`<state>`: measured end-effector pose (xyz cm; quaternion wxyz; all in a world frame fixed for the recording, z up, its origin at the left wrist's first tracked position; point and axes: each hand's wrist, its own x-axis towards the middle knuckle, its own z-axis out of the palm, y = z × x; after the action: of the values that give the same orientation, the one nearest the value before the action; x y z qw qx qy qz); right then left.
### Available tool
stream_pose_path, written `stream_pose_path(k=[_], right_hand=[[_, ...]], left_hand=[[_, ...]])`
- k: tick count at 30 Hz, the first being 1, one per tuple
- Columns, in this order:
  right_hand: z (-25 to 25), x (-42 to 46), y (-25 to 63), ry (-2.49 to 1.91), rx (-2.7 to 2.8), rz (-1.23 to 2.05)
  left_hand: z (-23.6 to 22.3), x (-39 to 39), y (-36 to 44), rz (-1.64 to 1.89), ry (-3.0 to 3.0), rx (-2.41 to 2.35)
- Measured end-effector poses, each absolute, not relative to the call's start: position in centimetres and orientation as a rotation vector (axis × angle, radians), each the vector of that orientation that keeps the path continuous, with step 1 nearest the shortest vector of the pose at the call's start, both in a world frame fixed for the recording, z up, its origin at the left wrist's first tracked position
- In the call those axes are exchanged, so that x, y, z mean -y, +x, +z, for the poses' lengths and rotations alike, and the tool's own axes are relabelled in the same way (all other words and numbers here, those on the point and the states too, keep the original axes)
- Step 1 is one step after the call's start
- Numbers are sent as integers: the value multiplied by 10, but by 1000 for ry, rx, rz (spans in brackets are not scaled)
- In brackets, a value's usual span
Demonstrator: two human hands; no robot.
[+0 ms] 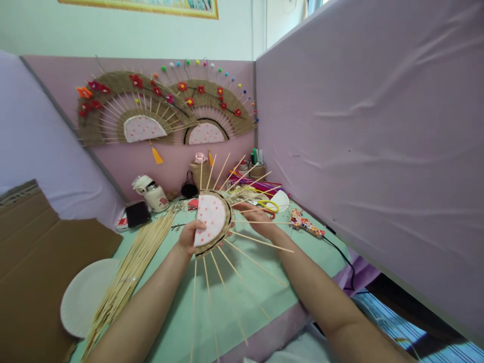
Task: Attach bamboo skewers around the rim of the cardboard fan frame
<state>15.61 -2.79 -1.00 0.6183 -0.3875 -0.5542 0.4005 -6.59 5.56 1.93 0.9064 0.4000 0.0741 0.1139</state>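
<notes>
A half-round fan frame (212,217) hangs tilted above the table, its flat side toward the left. White cloth with pink dots covers its middle, a brown band and a dark cord run along its curve, and thin wooden sticks spread outward from it. My left hand (190,236) grips the flat side, thumb on the cloth and fingers behind. My right hand (254,217) is at the curved edge, behind several sticks, with its fingers stretched out toward the band. Its fingertips are partly hidden, so I cannot tell whether they touch the frame.
Bundled sticks (139,257) lie at left, beside a white plate (85,297) and cardboard (41,262). Behind are a white bottle (153,194), a twine roll (200,174) and yellow-handled scissors (270,205). A patterned glue gun (306,224) trails its cord rightward. Two decorated fans (88,131) hang on the partition.
</notes>
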Motion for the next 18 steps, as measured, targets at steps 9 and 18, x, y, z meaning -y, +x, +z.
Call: stream_pose_path(k=[9, 18], right_hand=[[-17, 40, 127, -990, 1430, 1313], [-6, 42, 154, -942, 1143, 1198]], left_hand=[[-5, -63, -73, 273, 760, -141], [-9, -72, -79, 272, 752, -134]])
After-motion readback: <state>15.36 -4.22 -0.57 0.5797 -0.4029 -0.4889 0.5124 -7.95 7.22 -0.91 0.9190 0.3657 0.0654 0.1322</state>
